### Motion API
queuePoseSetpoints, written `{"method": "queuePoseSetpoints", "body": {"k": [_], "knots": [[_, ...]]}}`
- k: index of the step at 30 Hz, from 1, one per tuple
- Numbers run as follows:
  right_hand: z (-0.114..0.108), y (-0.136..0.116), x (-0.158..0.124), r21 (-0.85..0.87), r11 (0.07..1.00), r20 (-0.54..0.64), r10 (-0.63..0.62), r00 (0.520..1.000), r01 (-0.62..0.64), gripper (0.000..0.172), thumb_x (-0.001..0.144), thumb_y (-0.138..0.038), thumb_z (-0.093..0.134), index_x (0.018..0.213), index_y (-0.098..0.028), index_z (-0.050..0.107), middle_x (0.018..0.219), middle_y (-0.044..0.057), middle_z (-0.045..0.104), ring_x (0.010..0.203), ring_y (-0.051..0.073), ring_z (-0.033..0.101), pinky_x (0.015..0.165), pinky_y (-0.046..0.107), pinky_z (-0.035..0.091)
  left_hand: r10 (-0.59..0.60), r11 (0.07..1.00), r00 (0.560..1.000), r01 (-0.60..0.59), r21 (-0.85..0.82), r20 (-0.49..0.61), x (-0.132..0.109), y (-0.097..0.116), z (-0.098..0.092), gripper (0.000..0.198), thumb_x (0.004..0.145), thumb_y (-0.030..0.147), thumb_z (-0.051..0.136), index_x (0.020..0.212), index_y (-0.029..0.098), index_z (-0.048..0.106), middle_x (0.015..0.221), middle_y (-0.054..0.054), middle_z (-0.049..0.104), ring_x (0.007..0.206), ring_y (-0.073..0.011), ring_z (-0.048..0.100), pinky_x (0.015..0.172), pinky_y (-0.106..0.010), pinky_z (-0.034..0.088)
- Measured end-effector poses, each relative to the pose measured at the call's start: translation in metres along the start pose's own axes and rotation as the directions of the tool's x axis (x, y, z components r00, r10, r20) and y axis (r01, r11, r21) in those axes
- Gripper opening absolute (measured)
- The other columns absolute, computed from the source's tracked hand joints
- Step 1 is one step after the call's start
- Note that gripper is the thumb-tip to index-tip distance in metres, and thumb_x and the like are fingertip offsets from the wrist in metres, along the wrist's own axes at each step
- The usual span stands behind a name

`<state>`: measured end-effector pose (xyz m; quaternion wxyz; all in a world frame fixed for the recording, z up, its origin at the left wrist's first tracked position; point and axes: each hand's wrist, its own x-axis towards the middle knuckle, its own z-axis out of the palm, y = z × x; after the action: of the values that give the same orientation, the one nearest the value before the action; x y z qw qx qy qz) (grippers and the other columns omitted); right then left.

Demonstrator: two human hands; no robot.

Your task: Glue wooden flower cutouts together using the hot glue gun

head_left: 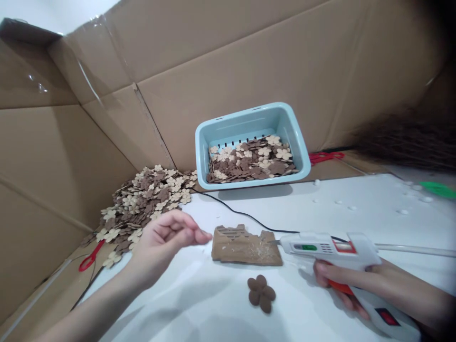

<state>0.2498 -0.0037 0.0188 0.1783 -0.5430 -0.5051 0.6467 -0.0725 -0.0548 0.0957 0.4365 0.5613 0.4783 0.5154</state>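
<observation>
My right hand (351, 280) is wrapped round the grip of a white hot glue gun (320, 247) with a small green display and an orange trigger. Its nozzle points left and meets the right end of a torn cardboard piece (245, 249), which carries pale glue strands. Just left of that cardboard is my left hand (174, 232), fingers curled and thumb and forefinger drawn together. Anything between those fingertips is too small to make out. A brown five-petal flower (261, 293) lies flat on the white tabletop (199, 304), below the cardboard.
A light blue basket (304, 161) holds brown and cream flower pieces. More flowers lie in a heap (149, 194) at left, beside a red-handled tool (91, 256). A black cord (235, 209) crosses behind the cardboard. White bits and a green object (438, 189) lie right. Cardboard walls (249, 61) enclose the back.
</observation>
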Motion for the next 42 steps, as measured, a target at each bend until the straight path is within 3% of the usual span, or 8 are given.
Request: {"method": "queuePoseSetpoints", "body": {"k": [7,12,17,19,22,27,31,42], "knots": [[0.001,-0.001,0.0,-0.003,1.0,0.017,-0.028,0.999,0.028,0.044,0.068,-0.058,0.064,0.061,-0.015,0.06,0.044,0.0,0.057,0.038,0.009,0.047,0.042,0.019,0.034,-0.075,0.997,0.996,0.073,0.032,0.056,-0.002,0.004,0.025,0.021,0.06,0.015,0.081,0.057,0.015,0.06,0.067,-0.001,0.066,0.056,-0.0175,0.069,0.055,-0.027,0.06],[0.002,-0.005,-0.002,0.0,1.0,-0.001,-0.016,1.0,0.016,0.038,0.065,-0.052,0.068,0.061,-0.015,0.061,0.043,-0.001,0.057,0.038,0.009,0.047,0.041,0.018,0.034,0.034,0.901,0.993,-0.08,0.425,0.114,0.01,0.01,0.021,0.009,0.077,0.026,0.068,0.074,0.017,0.071,0.058,-0.002,0.067,0.034,-0.0108,0.055,0.031,-0.02,0.043],[0.002,-0.007,-0.002,-0.013,1.0,-0.003,-0.007,1.0,0.007,0.035,0.067,-0.049,0.068,0.061,-0.015,0.06,0.043,-0.001,0.057,0.039,0.009,0.049,0.041,0.018,0.035,0.149,0.595,0.901,-0.411,0.69,0.408,0.027,0.011,0.017,0.014,0.081,0.02,0.062,0.08,0.023,0.075,0.07,-0.003,0.072,0.07,-0.0183,0.065,0.072,-0.032,0.054],[0.002,-0.008,-0.003,-0.012,1.0,-0.001,0.005,1.0,-0.005,0.035,0.068,-0.049,0.068,0.062,-0.015,0.061,0.043,-0.001,0.057,0.039,0.009,0.048,0.04,0.017,0.034,0.082,0.611,0.852,-0.454,0.649,0.518,0.033,0.009,0.015,0.024,0.082,0.014,0.052,0.087,0.024,0.074,0.103,-0.006,0.071,0.096,-0.0224,0.064,0.091,-0.039,0.049],[0.002,-0.011,-0.005,-0.007,1.0,0.002,0.017,1.0,-0.017,0.034,0.069,-0.048,0.068,0.062,-0.015,0.062,0.044,-0.001,0.057,0.039,0.008,0.048,0.04,0.017,0.034,0.035,0.63,0.838,-0.442,0.639,0.545,0.038,0.005,0.014,0.037,0.083,0.009,0.041,0.102,0.023,0.07,0.134,-0.007,0.054,0.111,-0.0231,0.059,0.088,-0.036,0.051],[0.001,-0.011,-0.006,-0.017,1.0,0.013,0.009,1.0,-0.009,0.035,0.071,-0.048,0.067,0.063,-0.014,0.062,0.046,0.0,0.059,0.041,0.007,0.049,0.041,0.017,0.035,-0.007,0.624,0.872,-0.379,0.683,0.49,0.037,0.0,0.02,0.028,0.089,0.016,0.043,0.103,0.021,0.066,0.09,-0.004,0.073,0.081,-0.0165,0.068,0.072,-0.025,0.053],[-0.001,-0.008,-0.005,-0.019,1.0,0.039,-0.024,0.999,0.025,0.037,0.071,-0.051,0.066,0.063,-0.015,0.062,0.045,0.0,0.058,0.041,0.009,0.049,0.043,0.019,0.036,0.037,0.652,0.845,-0.425,0.628,0.534,0.037,-0.01,0.024,0.029,0.087,0.011,0.043,0.097,0.02,0.069,0.102,-0.005,0.071,0.093,-0.0179,0.066,0.083,-0.027,0.05],[-0.004,-0.007,-0.002,0.025,0.993,0.003,-0.115,0.993,0.115,0.039,0.076,-0.056,0.06,0.073,-0.017,0.06,0.051,0.0,0.06,0.046,0.012,0.053,0.048,0.025,0.039,-0.103,0.806,0.909,-0.162,0.57,0.405,0.036,-0.024,0.027,0.036,0.084,0.005,0.043,0.111,0.022,0.06,0.105,-0.004,0.068,0.088,-0.0152,0.067,0.066,-0.021,0.052]]}}
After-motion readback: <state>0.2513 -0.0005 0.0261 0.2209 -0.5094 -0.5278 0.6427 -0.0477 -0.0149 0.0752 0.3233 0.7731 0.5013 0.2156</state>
